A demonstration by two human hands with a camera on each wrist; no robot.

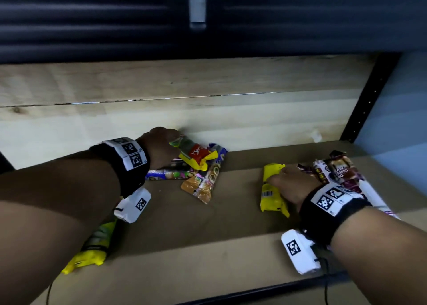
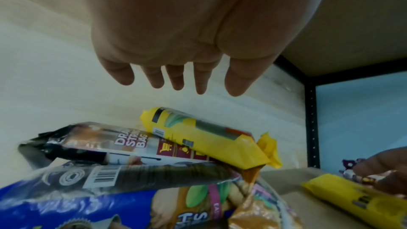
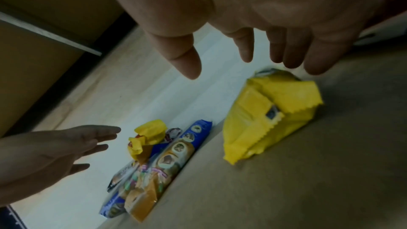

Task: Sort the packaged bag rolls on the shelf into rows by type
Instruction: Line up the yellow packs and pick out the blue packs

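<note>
My left hand (image 1: 161, 147) hovers open over a pile of packaged rolls by the wooden back wall; in the left wrist view its straight fingers (image 2: 176, 79) hang above a yellow roll with a red label (image 2: 204, 137) without touching it. That yellow roll (image 1: 196, 158) lies on top of a black-and-white drawstring-bag pack (image 2: 110, 144), a blue pack (image 1: 166, 174) and an orange pack (image 1: 198, 186). My right hand (image 1: 288, 182) is open just over a second yellow roll (image 1: 271, 200), with its fingers (image 3: 253, 50) spread above the pack (image 3: 264, 116).
A maroon drawstring-bag pack (image 1: 342, 173) lies at the right by the black upright (image 1: 365, 106). A yellow-green pack (image 1: 92, 249) lies under my left forearm. The shelf floor is brown cardboard (image 1: 208, 235), backed by a wooden wall (image 1: 184, 110).
</note>
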